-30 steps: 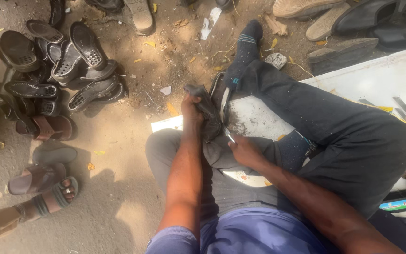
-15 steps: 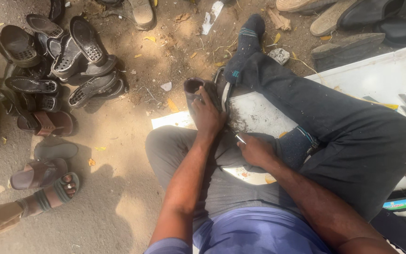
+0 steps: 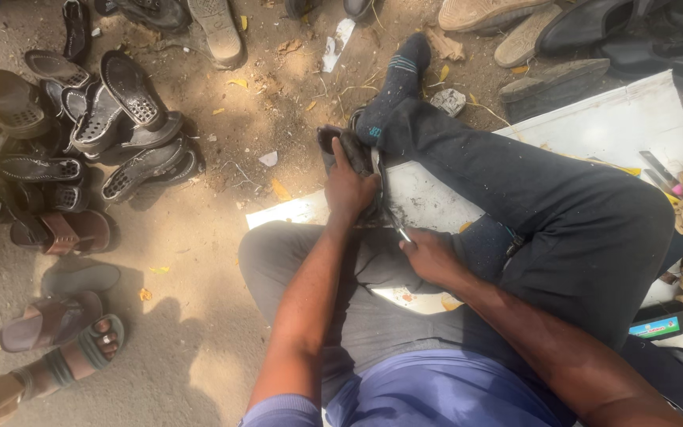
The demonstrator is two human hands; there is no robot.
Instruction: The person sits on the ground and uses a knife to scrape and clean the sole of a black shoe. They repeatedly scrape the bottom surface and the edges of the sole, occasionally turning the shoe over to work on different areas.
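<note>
Dark and worn, the shoe [image 3: 351, 150] rests on the person's lap at the knee, its toe end pointing away toward the dirt [image 3: 223, 213]. The left hand [image 3: 349, 188] lies on top of it, so the shoe sits under and just beyond that hand. The right hand [image 3: 430, 257] is nearer the body, just beside the shoe's near end, and a thin metal tool [image 3: 393, 225] runs from it up toward the shoe.

Most of the shoe is covered by the left hand and shaded by the leg [image 3: 531, 198], so its shape and sole are hard to make out. The tool's tip is lost against the shoe, and what kind of tool it is cannot be told.

The left hand is closed over the shoe, fingers wrapped down its sides, thumb along the top. The right hand is pinched tight on the tool's lower end, fingers curled in.

A white board [image 3: 610, 126] lies under the legs. A heap of sandals [image 3: 96, 126] lies well apart on the left.
</note>
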